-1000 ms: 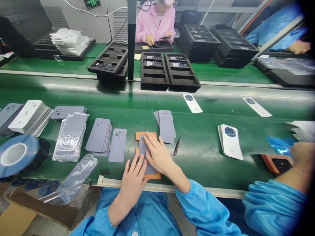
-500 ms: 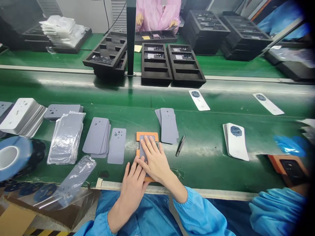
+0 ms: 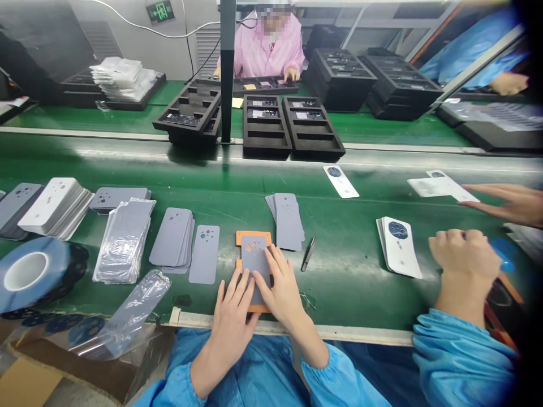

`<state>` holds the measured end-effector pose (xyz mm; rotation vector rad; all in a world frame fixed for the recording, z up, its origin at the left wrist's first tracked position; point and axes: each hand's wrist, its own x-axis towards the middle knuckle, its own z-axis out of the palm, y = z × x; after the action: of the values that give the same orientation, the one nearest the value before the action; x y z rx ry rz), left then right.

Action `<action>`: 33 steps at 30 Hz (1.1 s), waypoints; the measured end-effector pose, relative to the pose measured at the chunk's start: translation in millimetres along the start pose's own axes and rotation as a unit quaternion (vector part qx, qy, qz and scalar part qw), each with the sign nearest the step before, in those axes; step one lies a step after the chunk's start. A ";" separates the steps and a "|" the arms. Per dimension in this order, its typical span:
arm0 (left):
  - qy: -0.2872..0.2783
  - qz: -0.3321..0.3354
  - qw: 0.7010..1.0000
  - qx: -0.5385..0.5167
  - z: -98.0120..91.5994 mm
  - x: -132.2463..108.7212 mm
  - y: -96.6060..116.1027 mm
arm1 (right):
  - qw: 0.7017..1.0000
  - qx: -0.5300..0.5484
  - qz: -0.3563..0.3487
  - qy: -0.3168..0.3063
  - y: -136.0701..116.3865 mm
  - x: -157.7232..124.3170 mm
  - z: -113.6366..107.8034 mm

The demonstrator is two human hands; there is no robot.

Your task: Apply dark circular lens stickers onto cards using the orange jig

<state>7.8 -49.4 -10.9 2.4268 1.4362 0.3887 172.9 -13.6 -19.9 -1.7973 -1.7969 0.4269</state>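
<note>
An orange jig [image 3: 253, 236] lies near the front edge of the green belt with a grey phone back cover [image 3: 255, 257] seated in it. My left hand [image 3: 231, 319] rests flat on the cover's lower left part, fingers stretched out. My right hand [image 3: 282, 288] lies flat on its right side, fingers spread and pressing down. Black tweezers [image 3: 307, 254] lie just right of the jig. A fanned stack of grey covers [image 3: 288, 220] sits behind the jig.
More grey covers [image 3: 172, 237], a single cover [image 3: 205, 254], bagged covers [image 3: 123, 240], white covers [image 3: 55, 206] and a blue tape roll [image 3: 29, 271] lie left. White covers [image 3: 399, 246] lie right, near a co-worker's hands [image 3: 464, 260]. Black trays [image 3: 288, 127] stand beyond the belt.
My right hand has slid down the cover toward me, baring its upper end with the holes. A co-worker's hands have come into view at the right, one reaching toward white covers.
</note>
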 end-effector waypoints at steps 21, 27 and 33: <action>0.116 -0.268 0.721 -0.629 -35.0 15.5 -24.3 | 0.975 0.215 0.022 -0.054 -47.1 -7.9 -26.7; 0.126 -0.277 0.684 -0.664 -40.0 13.9 -26.6 | 0.931 0.325 0.086 -0.140 -44.5 5.8 -20.6; 0.179 -0.272 0.719 -0.614 -44.9 -1.2 -44.3 | 0.928 0.331 0.063 -0.161 -36.7 73.8 -16.0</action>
<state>-45.1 -25.1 13.4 0.8355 1.2471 1.2078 156.5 54.7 26.1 -1.4052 -1.4697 1.2733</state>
